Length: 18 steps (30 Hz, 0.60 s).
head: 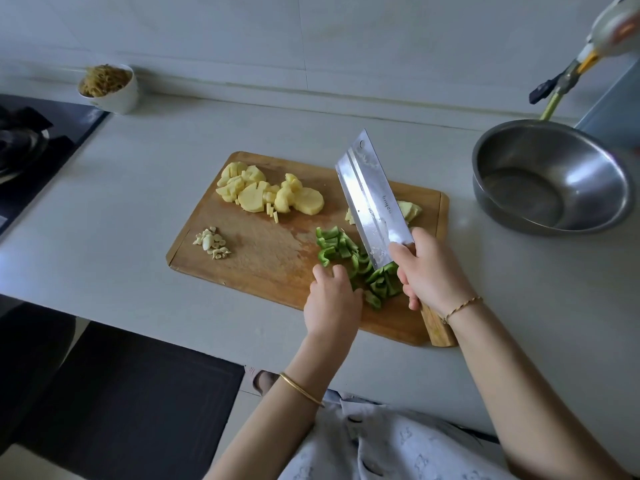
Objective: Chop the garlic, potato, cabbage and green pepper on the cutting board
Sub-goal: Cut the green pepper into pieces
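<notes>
One wide cutting board [256, 265] fills the middle of the frame. Right hand [429, 271] grips the cleaver [370, 199], its long blade tilted up toward the upper left. Left hand [332, 299] rests bent fingers [341, 271] on the green pepper [336, 244] pile, which lies just left of the blade (fingers very close). Potato [273, 192] sits upper left, pale cabbage [410, 209] behind the blade, garlic [213, 242] far left.

Hidden, cropped and blurred parts

The cleaver [370, 199] blade covers part of some pale slices [410, 209] and of the green pepper [334, 242]. Its handle sits mostly inside the right hand [433, 271]. The left edge crops the stove [20, 140], and a blurred object [616, 26] leaves the top right corner.
</notes>
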Each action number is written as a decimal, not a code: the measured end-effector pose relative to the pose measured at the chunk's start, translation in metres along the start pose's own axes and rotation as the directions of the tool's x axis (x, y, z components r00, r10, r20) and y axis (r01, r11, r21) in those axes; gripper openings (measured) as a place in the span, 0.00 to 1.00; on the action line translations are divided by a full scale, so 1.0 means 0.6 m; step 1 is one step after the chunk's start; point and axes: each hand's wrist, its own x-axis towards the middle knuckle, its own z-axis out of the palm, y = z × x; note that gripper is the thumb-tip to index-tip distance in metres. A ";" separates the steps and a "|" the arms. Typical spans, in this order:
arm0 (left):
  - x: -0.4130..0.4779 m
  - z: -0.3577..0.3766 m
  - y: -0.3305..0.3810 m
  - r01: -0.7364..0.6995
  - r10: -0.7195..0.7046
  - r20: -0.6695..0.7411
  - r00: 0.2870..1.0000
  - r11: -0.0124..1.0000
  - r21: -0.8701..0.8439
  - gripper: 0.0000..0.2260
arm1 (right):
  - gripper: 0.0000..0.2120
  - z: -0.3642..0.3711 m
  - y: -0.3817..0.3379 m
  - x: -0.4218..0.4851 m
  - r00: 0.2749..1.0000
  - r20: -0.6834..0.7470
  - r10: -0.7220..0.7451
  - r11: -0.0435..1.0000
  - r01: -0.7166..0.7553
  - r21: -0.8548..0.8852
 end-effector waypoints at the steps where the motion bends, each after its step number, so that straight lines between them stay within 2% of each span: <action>1: 0.000 0.001 0.004 0.010 -0.010 0.019 1.000 0.999 -0.042 0.16 | 0.12 -0.001 0.001 0.000 1.000 -0.001 0.002 1.000 -0.002 0.003; 4: -0.002 0.004 0.014 0.059 -0.045 0.077 0.996 0.980 -0.188 0.16 | 0.12 -0.002 0.001 0.000 1.000 0.005 -0.003 1.000 0.003 -0.006; 7: -0.004 0.004 0.018 0.096 -0.054 0.133 0.990 0.937 -0.337 0.23 | 0.12 -0.001 0.000 0.001 1.000 0.005 -0.004 1.000 0.004 0.004; 10: -0.008 0.002 0.017 0.091 -0.021 0.177 0.984 0.913 -0.398 0.32 | 0.12 0.001 -0.003 0.002 1.000 0.010 -0.016 1.000 0.016 0.003; 12: -0.011 -0.003 0.010 0.063 0.013 0.184 0.983 0.914 -0.401 0.32 | 0.13 0.002 -0.005 0.005 1.000 0.015 -0.021 1.000 0.021 -0.004; 14: -0.013 -0.011 -0.002 0.023 0.029 0.132 0.991 0.926 -0.377 0.28 | 0.13 0.003 -0.005 0.007 0.999 0.018 -0.027 0.999 0.027 -0.017; 18: -0.007 -0.025 -0.032 -0.065 0.046 -0.076 0.996 0.958 -0.278 0.20 | 0.11 0.004 -0.004 0.012 0.999 0.020 -0.033 0.999 0.033 -0.029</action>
